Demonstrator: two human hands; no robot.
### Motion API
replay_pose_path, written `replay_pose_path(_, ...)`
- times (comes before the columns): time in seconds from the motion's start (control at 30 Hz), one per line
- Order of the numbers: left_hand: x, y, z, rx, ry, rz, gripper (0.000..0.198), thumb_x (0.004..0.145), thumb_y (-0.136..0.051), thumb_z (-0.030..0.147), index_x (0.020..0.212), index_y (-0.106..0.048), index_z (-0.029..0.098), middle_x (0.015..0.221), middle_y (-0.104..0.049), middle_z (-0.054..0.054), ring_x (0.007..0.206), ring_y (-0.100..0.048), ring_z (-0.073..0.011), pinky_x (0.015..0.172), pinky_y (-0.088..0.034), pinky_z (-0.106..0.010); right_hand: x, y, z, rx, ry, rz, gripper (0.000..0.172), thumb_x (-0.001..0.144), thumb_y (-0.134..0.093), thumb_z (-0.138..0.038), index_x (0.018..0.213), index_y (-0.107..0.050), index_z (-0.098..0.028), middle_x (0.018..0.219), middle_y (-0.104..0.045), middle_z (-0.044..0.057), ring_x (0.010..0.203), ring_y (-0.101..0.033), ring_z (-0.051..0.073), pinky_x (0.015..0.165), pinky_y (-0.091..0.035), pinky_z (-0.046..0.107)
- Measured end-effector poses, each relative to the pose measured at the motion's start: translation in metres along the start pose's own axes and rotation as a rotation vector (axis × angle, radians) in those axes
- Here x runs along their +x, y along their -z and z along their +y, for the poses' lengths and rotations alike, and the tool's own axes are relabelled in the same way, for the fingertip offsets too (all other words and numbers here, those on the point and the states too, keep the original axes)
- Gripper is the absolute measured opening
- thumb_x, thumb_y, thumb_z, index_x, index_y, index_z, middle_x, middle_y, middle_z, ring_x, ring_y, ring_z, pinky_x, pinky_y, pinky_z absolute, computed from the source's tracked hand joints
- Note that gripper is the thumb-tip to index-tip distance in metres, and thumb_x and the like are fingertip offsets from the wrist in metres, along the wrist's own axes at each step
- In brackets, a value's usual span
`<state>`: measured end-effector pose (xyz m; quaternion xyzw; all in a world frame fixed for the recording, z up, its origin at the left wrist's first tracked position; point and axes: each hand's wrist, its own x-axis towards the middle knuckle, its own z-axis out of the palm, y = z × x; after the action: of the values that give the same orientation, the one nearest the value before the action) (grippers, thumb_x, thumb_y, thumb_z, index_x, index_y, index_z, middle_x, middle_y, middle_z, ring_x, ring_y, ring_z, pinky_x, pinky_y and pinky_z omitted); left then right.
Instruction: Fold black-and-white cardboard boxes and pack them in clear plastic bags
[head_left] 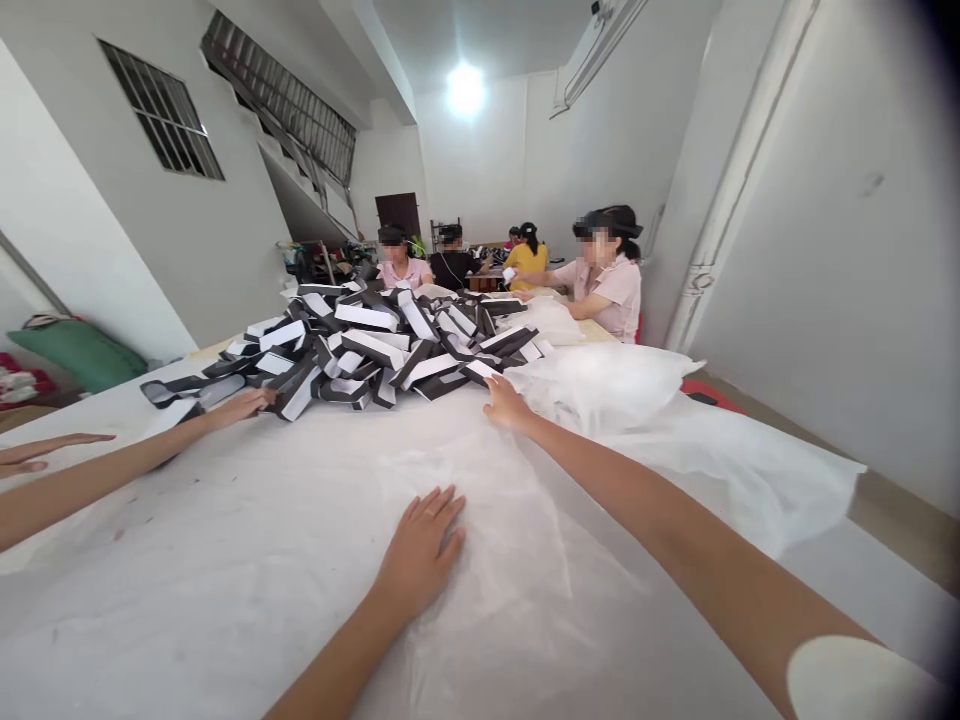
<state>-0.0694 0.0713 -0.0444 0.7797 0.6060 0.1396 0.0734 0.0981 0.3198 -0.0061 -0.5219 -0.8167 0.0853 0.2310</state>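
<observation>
My left hand (pixel 424 545) lies palm down on the white sheet covering the table, fingers stretched out and holding nothing. Farther forward, my right hand (pixel 508 404) reaches to the near right edge of a heap of black-and-white folded card pieces (pixel 367 318). Its index fingertip touches a white-faced card piece (pixel 480 371), while the thumb sits apart below; the other fingers are mostly hidden. At the heap's left side another person's hand (pixel 244 408) touches a piece. A second hand of someone at the left (pixel 52 452) hovers at the frame edge.
Loose white sheeting (pixel 615 385) is bunched to the right of the heap. A person in a pink shirt (pixel 615 290) sits at the table's far right, holding a small white piece. More people sit farther back. A green sack (pixel 82 352) lies beyond the left edge.
</observation>
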Motion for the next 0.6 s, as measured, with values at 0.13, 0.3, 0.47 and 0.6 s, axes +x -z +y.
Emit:
replay_pose_path(0.13,-0.002,0.001,0.0,-0.022,0.007,0.006,0.047,0.096,-0.037,0.036,0.141,-0.048,0.024,0.152,-0.039,-0.003,0.142,-0.032,-0.0218,0.119,-0.021,-0.045,0.036,-0.018,0.009,-0.075,-0.182,0.072,0.046,0.091,-0.06,-0.031,0.134,-0.048,-0.02,0.145,-0.041,0.011,0.128,-0.045,0.031,0.103,-0.039,0.056)
replay_pose_path(0.3,-0.003,0.005,0.001,-0.072,0.022,-0.009,0.048,0.095,-0.037,0.034,0.141,-0.047,0.026,0.153,-0.037,0.0,0.143,-0.03,-0.0223,0.12,-0.02,-0.046,0.056,-0.03,0.019,-0.094,-0.31,0.067,0.042,0.091,-0.061,-0.029,0.129,-0.051,-0.015,0.132,-0.051,0.014,0.12,-0.05,0.031,0.096,-0.045,0.05)
replay_pose_path(0.47,-0.004,0.006,0.001,-0.096,0.027,-0.021,0.048,0.095,-0.036,0.032,0.142,-0.045,0.026,0.153,-0.036,0.0,0.143,-0.029,-0.0226,0.12,-0.02,-0.047,0.067,-0.04,0.01,-0.056,-0.256,0.111,0.049,0.099,-0.039,-0.029,0.146,-0.028,-0.021,0.132,-0.046,0.019,0.118,-0.051,0.031,0.094,-0.044,0.042)
replay_pose_path(0.6,-0.003,0.006,0.003,-0.113,0.027,-0.03,0.049,0.095,-0.036,0.032,0.143,-0.045,0.026,0.154,-0.035,0.0,0.143,-0.028,-0.0228,0.121,-0.019,-0.047,0.095,-0.052,-0.015,-0.007,-0.309,0.041,0.053,0.099,-0.039,-0.035,0.147,-0.025,-0.017,0.137,-0.039,0.024,0.107,-0.06,0.031,0.086,-0.048,0.042)
